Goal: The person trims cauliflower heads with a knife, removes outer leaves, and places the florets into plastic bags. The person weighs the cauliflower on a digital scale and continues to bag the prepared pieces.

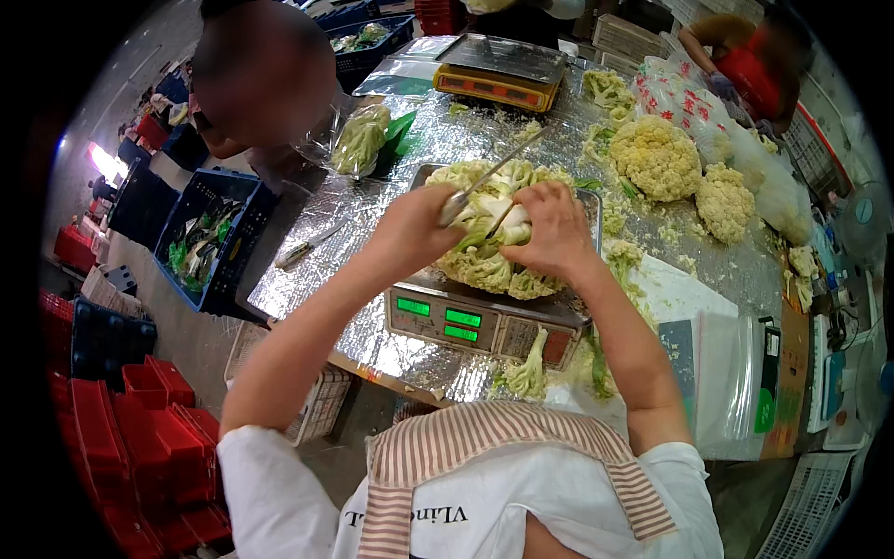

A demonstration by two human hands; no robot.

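My left hand (419,227) is closed around the handle of a knife (499,168), whose blade points away and to the right above the cauliflower. A large cauliflower (475,269) lies stem side up on the steel pan of a digital weighing scale (447,318) with lit green displays. My right hand (555,227) grips the cauliflower by its pale core, fingers curled over it. A dark narrow strip shows beside the right fingers; I cannot tell whether it is a cut or another object. Loose cauliflower florets (527,367) lie against the scale's front.
Whole cauliflowers (655,157) and plastic bags (674,94) crowd the right side. Another knife (311,244) lies left. A second scale (499,70) stands at the back. A co-worker (265,77) leans in at left beside a bagged vegetable (360,140); another person (754,70) is at far right.
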